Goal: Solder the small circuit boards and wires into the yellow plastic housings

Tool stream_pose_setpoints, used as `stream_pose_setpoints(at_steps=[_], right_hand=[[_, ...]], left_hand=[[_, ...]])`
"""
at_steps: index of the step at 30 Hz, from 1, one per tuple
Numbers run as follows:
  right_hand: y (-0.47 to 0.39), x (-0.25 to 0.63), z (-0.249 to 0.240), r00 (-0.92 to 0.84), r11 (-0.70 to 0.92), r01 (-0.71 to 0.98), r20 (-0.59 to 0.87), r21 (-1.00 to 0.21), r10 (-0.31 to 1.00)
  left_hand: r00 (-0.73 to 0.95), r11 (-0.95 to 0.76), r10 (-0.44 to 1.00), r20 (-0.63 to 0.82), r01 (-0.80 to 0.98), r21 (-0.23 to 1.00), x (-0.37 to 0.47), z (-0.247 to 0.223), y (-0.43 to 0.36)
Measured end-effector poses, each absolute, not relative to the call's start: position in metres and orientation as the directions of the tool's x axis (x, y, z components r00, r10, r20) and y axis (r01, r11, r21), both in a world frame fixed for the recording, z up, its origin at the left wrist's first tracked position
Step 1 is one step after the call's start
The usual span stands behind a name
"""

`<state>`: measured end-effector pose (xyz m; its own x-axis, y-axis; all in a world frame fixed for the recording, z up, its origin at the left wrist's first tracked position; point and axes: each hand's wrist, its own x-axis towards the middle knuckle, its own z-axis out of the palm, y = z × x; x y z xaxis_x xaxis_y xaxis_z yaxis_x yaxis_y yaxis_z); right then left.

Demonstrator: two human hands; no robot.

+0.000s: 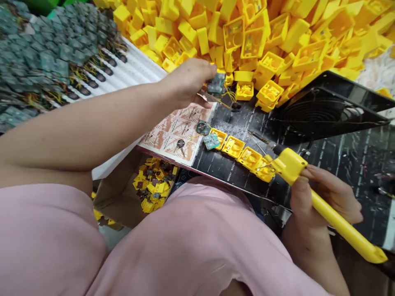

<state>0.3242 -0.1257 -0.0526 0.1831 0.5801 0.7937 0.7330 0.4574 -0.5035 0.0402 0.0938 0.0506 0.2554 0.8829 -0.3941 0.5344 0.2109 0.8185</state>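
Observation:
My left hand (193, 80) is closed on a small green circuit board (217, 83). Thin yellow wires run from that board to a small black round part (236, 107) by the mat. In my right hand (321, 197) is a yellow soldering iron (331, 213), its metal tip pointing left over the black mat. Below the tip stands a row of open yellow plastic cases (233, 146). At the row's left end, a green board with grey pads (211, 141) leans on a case, beside another board carrying a round part (203, 127). A loose round part (180, 143) lies on the patterned sheet.
Yellow cases (202, 39) are heaped at the back. Many wired circuit boards (49, 61) lie on white foam (145, 61) at the left. A black fan (327, 105) stands at the right. Below the table edge is a cardboard box (119, 197) of yellow pieces.

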Motion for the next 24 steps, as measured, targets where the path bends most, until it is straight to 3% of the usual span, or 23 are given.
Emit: stream_pose_setpoints(at_steps=[4,7,10,14,16,18,21,24], right_hand=[[-0.127,0.315,-0.050,0.295,0.444,0.671,0.763,-0.594,0.575],[-0.131,0.314,-0.049,0.372,0.411,0.645,0.735,-0.644,0.567],[-0.135,0.316,-0.048,0.452,0.345,0.636,0.695,-0.691,0.559],[-0.141,0.318,-0.046,0.508,0.274,0.613,0.635,-0.741,0.582],[-0.144,0.318,-0.045,0.501,0.263,0.605,0.616,-0.752,0.608],[-0.146,0.319,-0.044,0.500,0.257,0.596,0.602,-0.761,0.622],[-0.147,0.320,-0.043,0.498,0.241,0.579,0.572,-0.779,0.652],[-0.145,0.323,-0.046,0.466,0.281,0.580,0.594,-0.765,0.655]], left_hand=[[0.247,0.271,0.855,-0.455,0.535,0.800,0.051,0.031,0.100],[0.292,-0.025,0.926,-0.239,0.679,0.734,0.034,0.020,0.107],[0.472,-0.427,0.881,-0.002,0.799,0.423,0.018,0.017,0.104],[0.569,-0.568,0.818,-0.086,0.822,0.040,0.018,0.016,0.100],[0.575,-0.577,0.817,-0.048,0.813,-0.076,0.023,0.012,0.108],[0.541,-0.543,0.840,-0.047,0.834,-0.101,0.030,0.006,0.122],[0.451,-0.466,0.879,-0.155,0.880,-0.086,0.046,-0.003,0.141],[0.432,-0.436,0.883,-0.180,0.900,0.021,0.061,-0.010,0.146]])
